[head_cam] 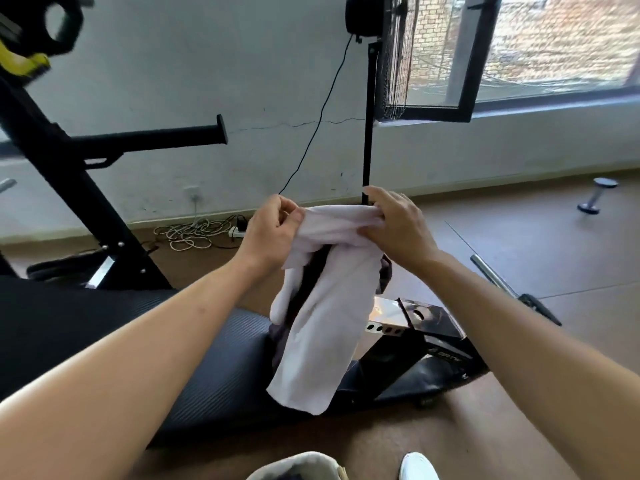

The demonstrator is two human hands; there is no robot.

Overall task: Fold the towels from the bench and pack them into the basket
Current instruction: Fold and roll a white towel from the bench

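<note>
A white towel (325,306) hangs in the air above the black padded bench (214,368). My left hand (272,230) pinches its top left corner and my right hand (398,223) grips the top right, so the upper edge is bunched between them. The cloth drops down crumpled, its lower end near the bench pad. A darker grey towel (385,275) shows behind the white one, mostly hidden. At the bottom edge a pale rounded rim (298,465) shows, possibly the basket; I cannot tell.
A black gym machine frame (69,181) stands at the left. A fan stand pole (367,133) rises behind the towel, with cables (194,233) on the floor by the wall. A dumbbell (597,197) and a steel bar (498,278) lie on the brown floor at right.
</note>
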